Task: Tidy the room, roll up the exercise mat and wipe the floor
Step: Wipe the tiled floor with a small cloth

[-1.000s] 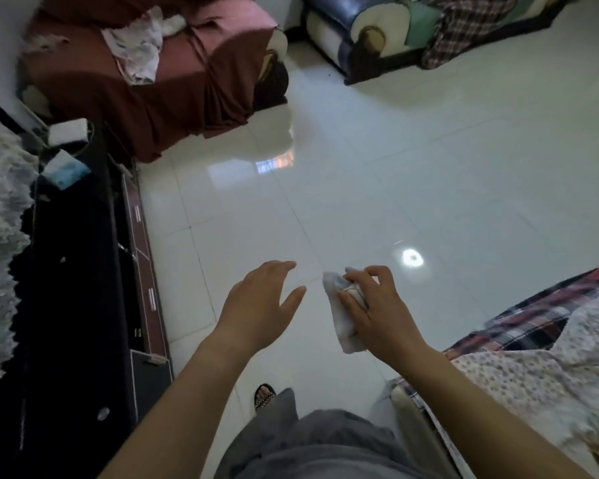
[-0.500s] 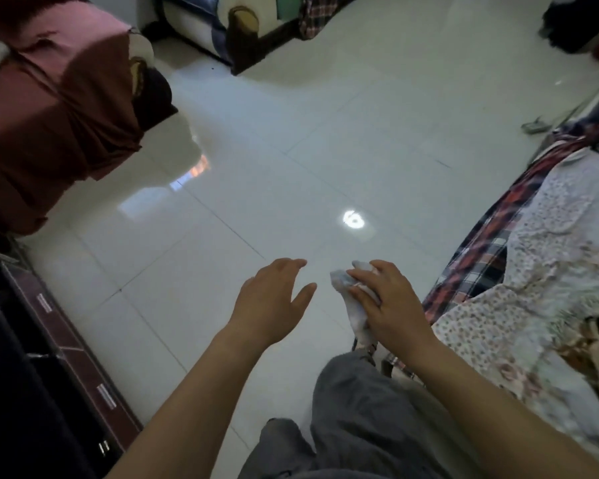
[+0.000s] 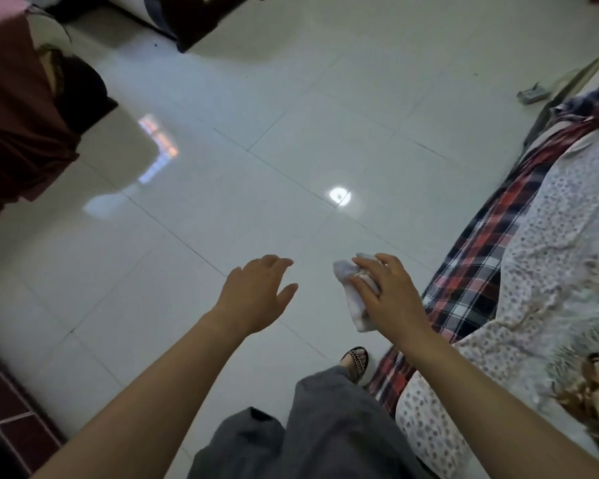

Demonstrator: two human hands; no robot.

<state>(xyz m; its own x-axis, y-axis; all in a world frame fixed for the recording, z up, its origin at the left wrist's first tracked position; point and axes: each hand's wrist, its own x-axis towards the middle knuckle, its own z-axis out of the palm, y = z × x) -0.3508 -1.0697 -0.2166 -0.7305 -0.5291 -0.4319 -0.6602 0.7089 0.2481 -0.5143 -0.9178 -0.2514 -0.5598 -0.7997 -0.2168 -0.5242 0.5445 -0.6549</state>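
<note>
The glossy tiled floor (image 3: 256, 150) lies open through the middle, from the feet out toward 12 o'clock. It is hemmed at 9 to 10 o'clock by a maroon-draped sofa (image 3: 11, 115), at 12 by a dark sofa base (image 3: 194, 25), at 3 to 5 by a plaid blanket (image 3: 481, 264) under a floral cover (image 3: 550, 271), and at 7 by a red-brown cabinet corner (image 3: 7, 409). A small grey object (image 3: 533, 93) lies on the tiles at 2 o'clock. The left hand (image 3: 256, 292) hovers with fingers spread and relaxed, holding nothing. Just at its 3 o'clock the right hand (image 3: 391, 299) grips a crumpled white cloth (image 3: 358, 314) above the tiles, beside the blanket's edge. Since the earlier frames the view has swung rightward: the cabinet has nearly gone, the blanket fills more, a sandal (image 3: 355, 361) shows past grey trousers (image 3: 308, 426), and both hands keep their pose. The tiles are smooth and square, mirroring a round light spot; the cloth hangs soft and limp.
</note>
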